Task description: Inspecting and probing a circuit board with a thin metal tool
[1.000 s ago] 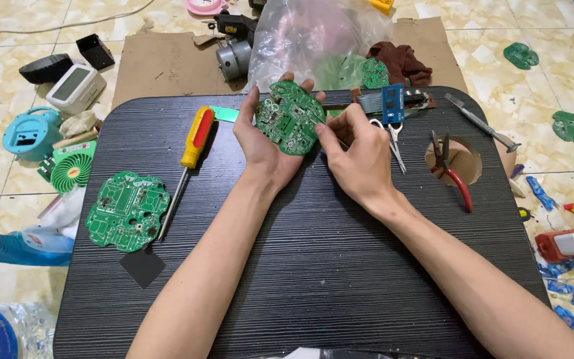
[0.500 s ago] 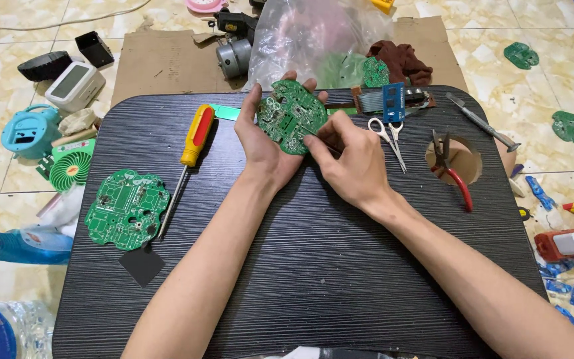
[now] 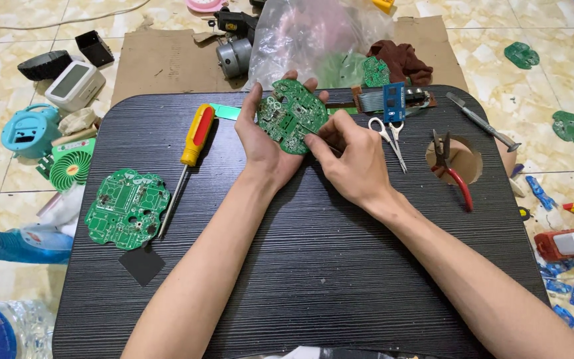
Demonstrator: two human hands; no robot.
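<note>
Green board in hand over a black slatted lap table, tiled floor littered all round.

Left hand (image 3: 267, 143) cupped the round green circuit board (image 3: 291, 115) from behind at the table's 12 o'clock, fingers spread up its far edge. Right hand (image 3: 352, 156) was pinched together on a thin dark tool, its tip touching the board's lower right edge. Table (image 3: 313, 266) was dark, ribbed, rounded corners. On it: yellow-and-red screwdriver (image 3: 191, 149) at 11, second green board (image 3: 127, 207) at 9, small scissors (image 3: 388, 136) at 1, red-handled pliers (image 3: 452, 173) over a round hole at 2. Cardboard sheet (image 3: 161, 63) and clear plastic bag (image 3: 313, 40) lay beyond 12. Floor was beige marbled tile (image 3: 8, 166); turquoise clock (image 3: 29, 131) at 10.
</note>
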